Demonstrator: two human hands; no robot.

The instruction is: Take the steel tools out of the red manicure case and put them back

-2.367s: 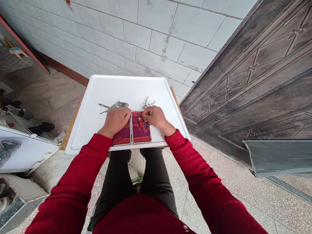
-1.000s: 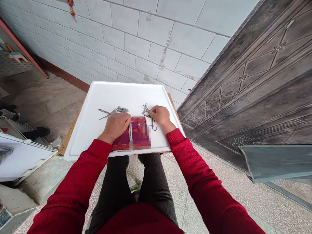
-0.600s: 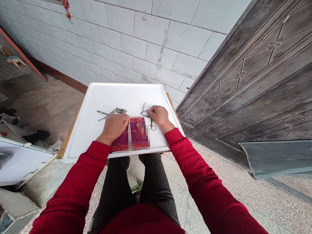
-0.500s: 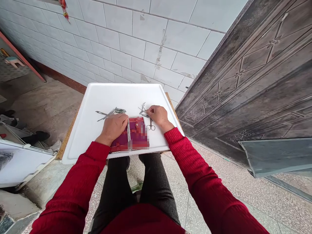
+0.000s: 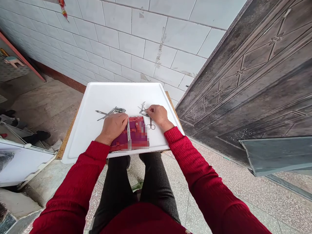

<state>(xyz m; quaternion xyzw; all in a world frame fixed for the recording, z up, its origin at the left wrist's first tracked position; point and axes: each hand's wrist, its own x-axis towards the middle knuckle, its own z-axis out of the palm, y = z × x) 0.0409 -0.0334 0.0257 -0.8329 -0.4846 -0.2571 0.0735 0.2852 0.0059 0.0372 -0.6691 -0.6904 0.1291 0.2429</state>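
An open manicure case [image 5: 133, 130], red with a purple lining and small loops, lies on the white board [image 5: 97, 92], partly blurred. My left hand [image 5: 115, 126] is closed over its left half, fingers curled at the upper edge by the middle hinge. To the right, my right hand [image 5: 158, 114] has thumb and forefinger pinched together beside the silver nippers [image 5: 142, 107]; what lies in the pinch is too small to make out. Small scissors [image 5: 151, 126] lie just below these fingers. Beyond my left hand are nail clippers [image 5: 120, 110] and several slim metal tools [image 5: 105, 113], some crossing.
The board rests on a brown wooden-edged table [image 5: 69, 136]. A white tiled wall [image 5: 117, 45] rises behind it. On the right stands a dark patterned metal door [image 5: 243, 78]. Cluttered objects, including a white panel [image 5: 21, 162], stand at the left.
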